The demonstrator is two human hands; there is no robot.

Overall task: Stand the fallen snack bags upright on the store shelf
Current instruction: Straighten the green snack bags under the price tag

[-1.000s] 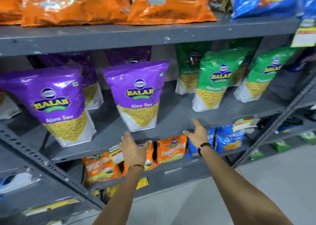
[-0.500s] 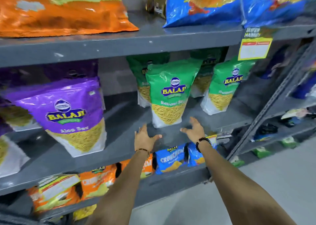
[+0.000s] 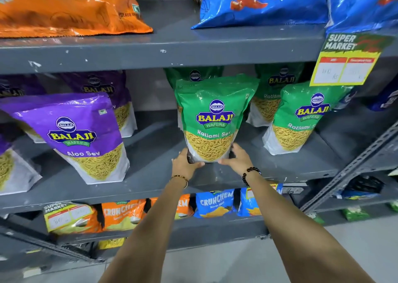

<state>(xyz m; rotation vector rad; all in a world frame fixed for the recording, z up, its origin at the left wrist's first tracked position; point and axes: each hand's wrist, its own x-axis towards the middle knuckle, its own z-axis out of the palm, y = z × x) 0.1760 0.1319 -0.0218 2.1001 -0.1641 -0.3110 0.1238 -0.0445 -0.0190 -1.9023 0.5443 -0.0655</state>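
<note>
Two hands: left hand [image 3: 187, 163] and right hand [image 3: 235, 159], fingers clasping the base corners of the green sev bag [image 3: 213, 119].
Bag position: upright, mid-shelf [image 3: 150, 175], between purple bag [image 3: 75, 136] and right green bag [image 3: 301, 119].
Risk: top-heavy pouch; likely to tip forward if released unsettled.
Far row: bags close behind; a push could knock them.

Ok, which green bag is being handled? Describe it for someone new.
On the grey middle shelf, right of the purple Aloo Sev bag, stand green Ratlami Sev bags. It's the front green bag, the only one gripped at its base by both hands.
</note>
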